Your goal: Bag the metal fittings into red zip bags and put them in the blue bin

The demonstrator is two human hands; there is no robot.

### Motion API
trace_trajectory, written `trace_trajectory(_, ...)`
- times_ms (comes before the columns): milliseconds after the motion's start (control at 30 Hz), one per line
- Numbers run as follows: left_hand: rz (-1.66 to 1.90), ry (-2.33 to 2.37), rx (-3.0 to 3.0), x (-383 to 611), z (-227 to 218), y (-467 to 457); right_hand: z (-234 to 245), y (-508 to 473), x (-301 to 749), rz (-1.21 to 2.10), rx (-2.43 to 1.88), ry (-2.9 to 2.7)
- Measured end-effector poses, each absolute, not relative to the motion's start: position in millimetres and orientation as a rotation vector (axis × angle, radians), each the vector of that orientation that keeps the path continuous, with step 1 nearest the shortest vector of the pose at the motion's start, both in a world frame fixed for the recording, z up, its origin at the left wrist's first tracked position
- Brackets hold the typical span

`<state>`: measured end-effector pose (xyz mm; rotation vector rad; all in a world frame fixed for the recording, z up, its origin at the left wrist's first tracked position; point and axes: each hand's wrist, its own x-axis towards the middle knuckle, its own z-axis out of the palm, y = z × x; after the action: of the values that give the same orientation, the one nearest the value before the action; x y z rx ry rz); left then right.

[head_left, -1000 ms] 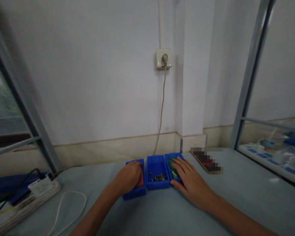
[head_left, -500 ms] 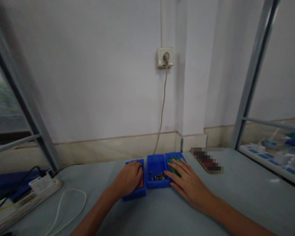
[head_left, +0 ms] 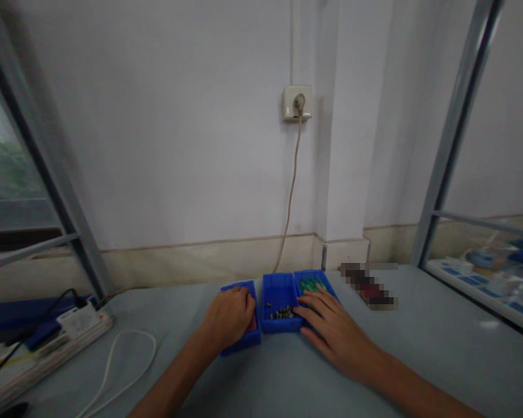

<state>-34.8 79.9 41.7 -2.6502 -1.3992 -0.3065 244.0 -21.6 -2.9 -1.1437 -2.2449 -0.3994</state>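
Observation:
Three small blue plastic bins stand side by side on the table. My left hand (head_left: 229, 314) reaches into the left bin (head_left: 241, 347), its fingers curled down over reddish pieces (head_left: 252, 323); the fingertips are hidden, and what they hold does not show. In the middle bin (head_left: 279, 285) lies a small heap of metal screw-like parts (head_left: 283, 313). Fingers spread, my right hand (head_left: 336, 331) rests over the near part of the right bin (head_left: 309, 273), covering some of the green pieces (head_left: 312, 285) inside.
A power strip (head_left: 54, 354) with a white plug and a loose white cable (head_left: 133, 332) lies left. Right of the bins is a flat object (head_left: 368, 287), blurred out. Another power strip (head_left: 483, 293) sits far right. Behind rises a wall with a socket (head_left: 297, 103).
My right hand has drawn slightly toward me, uncovering more green pieces in the right bin. My left hand stays in the left bin. The view has shifted a little.

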Motion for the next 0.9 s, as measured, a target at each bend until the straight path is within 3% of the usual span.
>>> trace_trajectory(900,-0.139,-1.577,-2.601,-34.3,60.5,94.8,-2.1,-26.5,242.5,-0.331,-1.107,-2.16)
